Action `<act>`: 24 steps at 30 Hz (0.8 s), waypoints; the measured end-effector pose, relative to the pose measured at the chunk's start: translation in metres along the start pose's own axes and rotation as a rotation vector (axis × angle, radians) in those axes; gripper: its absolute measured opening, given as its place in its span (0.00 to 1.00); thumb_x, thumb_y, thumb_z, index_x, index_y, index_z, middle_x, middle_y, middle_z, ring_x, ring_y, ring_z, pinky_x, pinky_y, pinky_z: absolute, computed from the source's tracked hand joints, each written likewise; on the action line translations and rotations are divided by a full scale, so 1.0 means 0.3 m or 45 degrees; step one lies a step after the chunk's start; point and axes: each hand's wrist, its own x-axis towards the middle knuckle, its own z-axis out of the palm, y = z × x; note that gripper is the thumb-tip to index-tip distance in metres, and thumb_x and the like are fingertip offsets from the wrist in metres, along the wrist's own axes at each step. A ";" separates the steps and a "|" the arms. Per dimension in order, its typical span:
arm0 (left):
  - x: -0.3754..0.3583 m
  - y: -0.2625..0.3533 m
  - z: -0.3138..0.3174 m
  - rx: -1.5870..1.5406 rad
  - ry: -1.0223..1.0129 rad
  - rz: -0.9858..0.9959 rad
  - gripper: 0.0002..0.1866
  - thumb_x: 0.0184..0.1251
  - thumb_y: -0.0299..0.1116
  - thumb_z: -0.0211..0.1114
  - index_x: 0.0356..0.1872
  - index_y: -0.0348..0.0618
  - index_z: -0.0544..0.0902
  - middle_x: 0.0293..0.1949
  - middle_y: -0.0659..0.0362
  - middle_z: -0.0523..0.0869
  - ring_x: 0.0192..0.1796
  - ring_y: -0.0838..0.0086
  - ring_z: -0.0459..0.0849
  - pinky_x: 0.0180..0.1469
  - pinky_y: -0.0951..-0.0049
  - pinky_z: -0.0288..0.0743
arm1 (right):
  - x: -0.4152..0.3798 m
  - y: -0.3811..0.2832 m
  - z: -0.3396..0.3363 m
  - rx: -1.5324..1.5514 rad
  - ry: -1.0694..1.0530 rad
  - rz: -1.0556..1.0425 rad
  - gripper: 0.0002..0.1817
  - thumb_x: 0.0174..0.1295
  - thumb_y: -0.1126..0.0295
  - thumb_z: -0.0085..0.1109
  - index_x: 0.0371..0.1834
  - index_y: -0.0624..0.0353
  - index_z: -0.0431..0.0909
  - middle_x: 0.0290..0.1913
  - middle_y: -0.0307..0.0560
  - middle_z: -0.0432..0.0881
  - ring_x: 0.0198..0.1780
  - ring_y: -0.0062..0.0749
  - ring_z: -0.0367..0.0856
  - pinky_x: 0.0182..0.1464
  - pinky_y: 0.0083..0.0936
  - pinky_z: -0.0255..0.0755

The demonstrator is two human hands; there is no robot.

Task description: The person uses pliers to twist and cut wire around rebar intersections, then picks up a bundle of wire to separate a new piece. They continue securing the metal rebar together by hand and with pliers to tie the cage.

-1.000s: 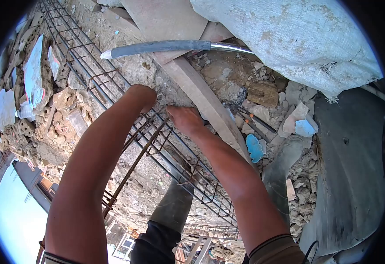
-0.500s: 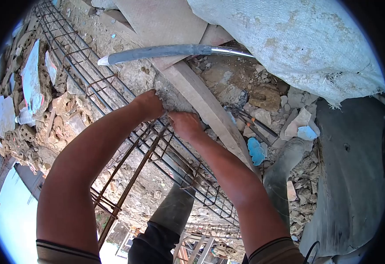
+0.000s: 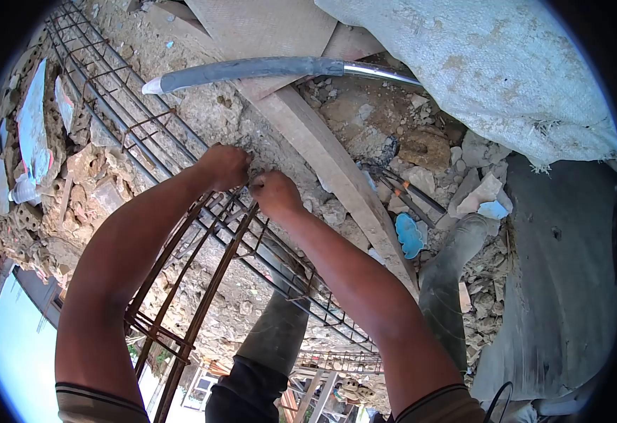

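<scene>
My left hand (image 3: 225, 168) is closed, its fingers curled at the far side of the rebar cage (image 3: 157, 127), where a second set of rusty bars (image 3: 203, 310) meets it. Close beside it on the right, my right hand (image 3: 276, 195) is closed too, with thumb and finger pinched together. Between the two hands there is a small gap. What the fingers hold is too small or hidden to make out. The cage's long bars run diagonally beneath both wrists.
A grey-sleeved curved pipe (image 3: 252, 68) lies beyond the hands. Right of them are a wooden beam (image 3: 330, 162), pliers (image 3: 411, 197), a blue scalloped piece (image 3: 409, 236) and a white sack (image 3: 478, 70). Broken rubble (image 3: 104, 169) covers the left. My boots (image 3: 277, 331) stand near the cage.
Both hands have shifted slightly left in the view, still closed and close together. The rusty bars and surroundings appear a little further left as well.
</scene>
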 end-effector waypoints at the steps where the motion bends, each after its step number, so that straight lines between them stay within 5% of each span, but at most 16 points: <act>1: 0.011 0.005 0.007 -0.043 0.015 -0.042 0.15 0.62 0.40 0.57 0.37 0.39 0.85 0.41 0.46 0.88 0.46 0.51 0.88 0.51 0.53 0.81 | -0.009 0.024 0.005 -0.016 0.087 -0.089 0.10 0.59 0.64 0.63 0.39 0.56 0.89 0.43 0.60 0.87 0.48 0.54 0.86 0.54 0.43 0.78; 3: 0.025 0.010 0.010 -0.064 0.014 -0.071 0.15 0.63 0.41 0.58 0.37 0.39 0.85 0.41 0.46 0.87 0.46 0.51 0.87 0.50 0.54 0.81 | -0.010 0.033 -0.009 -0.043 0.178 -0.183 0.11 0.59 0.63 0.65 0.41 0.55 0.89 0.39 0.59 0.88 0.44 0.53 0.87 0.52 0.41 0.78; 6: 0.031 0.022 0.013 -0.075 -0.033 -0.102 0.18 0.64 0.45 0.60 0.39 0.38 0.86 0.42 0.45 0.87 0.47 0.50 0.87 0.50 0.54 0.81 | 0.006 0.001 -0.030 -0.012 0.032 -0.015 0.11 0.60 0.62 0.63 0.38 0.56 0.89 0.45 0.60 0.87 0.49 0.54 0.86 0.54 0.43 0.78; 11: 0.037 0.016 0.037 -0.095 -0.024 -0.070 0.24 0.64 0.53 0.64 0.39 0.38 0.87 0.42 0.45 0.87 0.47 0.50 0.88 0.50 0.55 0.82 | 0.004 -0.001 0.025 0.124 0.248 0.140 0.14 0.62 0.61 0.62 0.43 0.59 0.87 0.46 0.62 0.86 0.51 0.55 0.85 0.53 0.43 0.78; 14: 0.059 0.005 0.057 -0.127 -0.023 -0.152 0.23 0.64 0.52 0.64 0.36 0.37 0.87 0.39 0.45 0.88 0.45 0.51 0.88 0.48 0.55 0.82 | 0.085 0.097 0.108 0.542 0.320 0.249 0.11 0.63 0.67 0.67 0.40 0.66 0.86 0.37 0.51 0.88 0.38 0.44 0.86 0.42 0.37 0.76; 17: 0.078 -0.050 0.124 -0.155 -0.107 0.127 0.18 0.66 0.44 0.62 0.33 0.37 0.86 0.36 0.45 0.88 0.41 0.50 0.88 0.45 0.54 0.82 | 0.093 0.076 0.095 0.939 0.166 0.470 0.07 0.61 0.71 0.68 0.37 0.64 0.86 0.31 0.41 0.84 0.31 0.33 0.80 0.32 0.33 0.71; 19: -0.016 -0.018 0.007 -0.151 -0.077 0.177 0.11 0.65 0.35 0.59 0.34 0.37 0.85 0.32 0.45 0.87 0.36 0.52 0.86 0.42 0.55 0.79 | 0.045 0.025 0.033 1.032 0.123 0.578 0.05 0.61 0.72 0.68 0.35 0.61 0.86 0.29 0.39 0.81 0.28 0.29 0.75 0.28 0.30 0.67; 24: -0.037 -0.044 -0.037 -0.557 -0.301 0.138 0.10 0.64 0.31 0.58 0.38 0.34 0.83 0.30 0.46 0.86 0.34 0.55 0.84 0.42 0.57 0.77 | 0.031 -0.017 0.005 1.194 0.046 0.743 0.03 0.61 0.73 0.65 0.29 0.56 0.83 0.24 0.34 0.75 0.23 0.22 0.65 0.24 0.25 0.56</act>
